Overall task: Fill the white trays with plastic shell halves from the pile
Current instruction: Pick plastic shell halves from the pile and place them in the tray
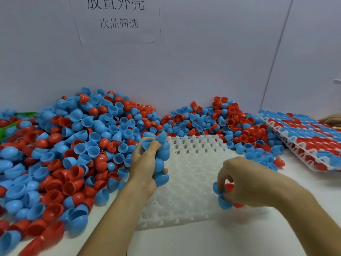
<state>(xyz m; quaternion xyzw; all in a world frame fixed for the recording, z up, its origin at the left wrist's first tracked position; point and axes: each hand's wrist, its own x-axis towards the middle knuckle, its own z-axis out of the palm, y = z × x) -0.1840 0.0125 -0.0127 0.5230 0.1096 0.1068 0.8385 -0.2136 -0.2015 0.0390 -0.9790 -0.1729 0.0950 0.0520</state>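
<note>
While your left hand (147, 163) clutches a stack of blue shell halves (160, 163), your right hand (239, 183) pinches blue and red halves over the empty white tray (191, 163); pile (73, 145) at nine o'clock.

A pale grey-blue wall (184, 61) stands behind the white desk (203, 241). A paper sign (118, 19) with printed Chinese characters is fixed on the wall, at the top left. On the right, a thin dark line (276, 52) runs slanted down the wall. The light is soft and even.
</note>
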